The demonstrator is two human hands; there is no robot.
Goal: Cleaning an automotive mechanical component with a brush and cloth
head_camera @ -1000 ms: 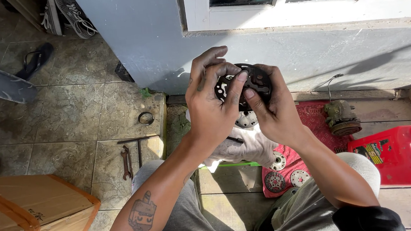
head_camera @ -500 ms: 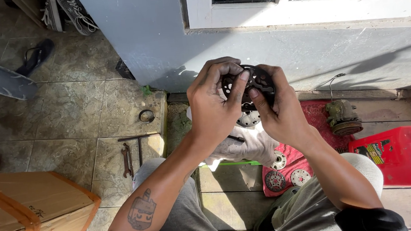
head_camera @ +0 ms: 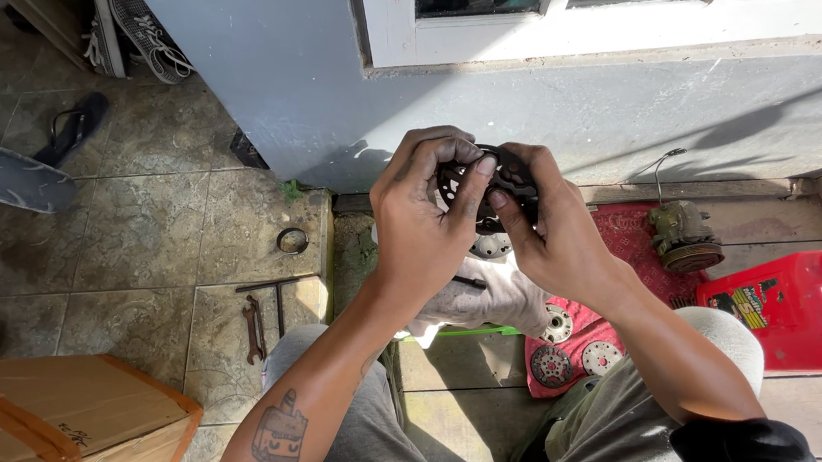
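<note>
In the head view, a dark round toothed metal part [head_camera: 487,188], apparently a clutch disc or hub, is held up in front of the grey wall [head_camera: 318,99], above the person's lap. It is gripped from both sides: the left hand [head_camera: 421,225] is wrapped round its left edge with the fingers [head_camera: 444,152] curled closed over the rim, and the right hand [head_camera: 552,232] is closed on its right edge, thumb pressed to the face. The step in hand is judged to be a fitting or turning of the part between the two grips; a steady hold and a careful twist would be called for. Below the hands, a white rag [head_camera: 483,299] with another round part is seen, and small discs [head_camera: 573,346] lie on a red mat [head_camera: 633,240]. A red jug [head_camera: 810,308] stands at the right, wrenches [head_camera: 254,326] and a ring [head_camera: 291,239] lie on the tiled floor [head_camera: 150,236], a cardboard box [head_camera: 49,437] at the lower left.
</note>
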